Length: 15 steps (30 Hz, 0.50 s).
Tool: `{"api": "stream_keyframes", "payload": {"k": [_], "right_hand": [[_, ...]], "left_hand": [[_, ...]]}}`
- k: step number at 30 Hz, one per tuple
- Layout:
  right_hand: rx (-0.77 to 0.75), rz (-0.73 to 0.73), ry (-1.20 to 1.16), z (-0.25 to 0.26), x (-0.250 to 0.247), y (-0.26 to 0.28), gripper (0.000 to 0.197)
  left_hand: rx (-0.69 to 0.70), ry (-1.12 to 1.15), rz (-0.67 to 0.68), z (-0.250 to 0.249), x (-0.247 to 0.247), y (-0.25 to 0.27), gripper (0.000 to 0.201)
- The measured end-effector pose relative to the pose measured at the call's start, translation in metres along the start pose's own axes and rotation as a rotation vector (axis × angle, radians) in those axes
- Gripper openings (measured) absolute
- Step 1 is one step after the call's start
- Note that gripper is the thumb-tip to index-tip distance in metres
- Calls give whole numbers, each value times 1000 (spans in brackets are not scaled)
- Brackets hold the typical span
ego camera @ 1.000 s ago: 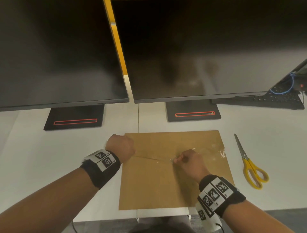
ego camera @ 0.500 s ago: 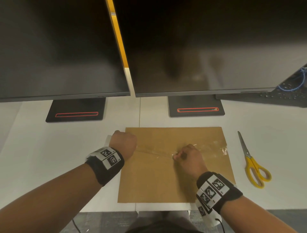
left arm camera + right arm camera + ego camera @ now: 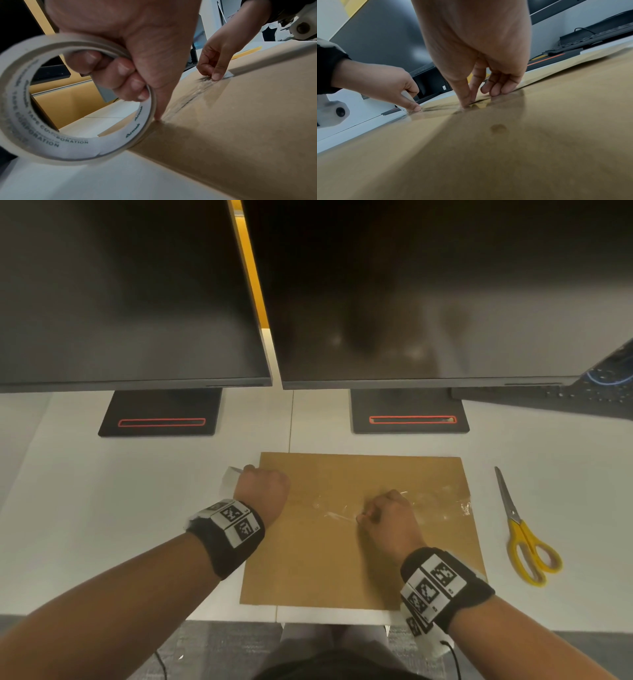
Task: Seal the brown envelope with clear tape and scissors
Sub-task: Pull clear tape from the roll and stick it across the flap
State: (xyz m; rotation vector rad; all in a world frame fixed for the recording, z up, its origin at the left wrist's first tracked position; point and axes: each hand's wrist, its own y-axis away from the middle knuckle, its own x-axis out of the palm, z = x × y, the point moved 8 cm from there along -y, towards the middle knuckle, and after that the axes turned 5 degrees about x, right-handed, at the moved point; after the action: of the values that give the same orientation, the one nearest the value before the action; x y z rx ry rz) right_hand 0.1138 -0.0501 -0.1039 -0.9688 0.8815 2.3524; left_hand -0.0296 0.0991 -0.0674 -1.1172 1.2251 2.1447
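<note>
The brown envelope lies flat on the white desk. A strip of clear tape runs across it from the right edge toward the left. My left hand is at the envelope's left edge. Its fingers curl through the tape roll and its thumb presses down on the envelope. My right hand is at mid-envelope, its fingertips pressing the tape strip onto the paper. The yellow-handled scissors lie untouched to the envelope's right.
Two dark monitors on black bases stand close behind the envelope. A black keyboard sits at the back right. The desk's front edge runs just below the envelope.
My left hand has moved slightly right and down to the envelope's left edge, so the taut tape now lies flatter. My right hand has stayed in place.
</note>
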Motion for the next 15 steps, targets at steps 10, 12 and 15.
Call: {"api": "stream_keyframes", "payload": {"k": [10, 12, 15], "right_hand": [[20, 53, 8, 3, -6, -2, 14], [-24, 69, 38, 8, -7, 0, 20], [-233, 75, 134, 32, -3, 8, 19]], "left_hand": [[-32, 6, 19, -1, 0, 2, 24], [-29, 4, 25, -2, -2, 3, 23], [-32, 13, 35, -1, -6, 4, 24]]}}
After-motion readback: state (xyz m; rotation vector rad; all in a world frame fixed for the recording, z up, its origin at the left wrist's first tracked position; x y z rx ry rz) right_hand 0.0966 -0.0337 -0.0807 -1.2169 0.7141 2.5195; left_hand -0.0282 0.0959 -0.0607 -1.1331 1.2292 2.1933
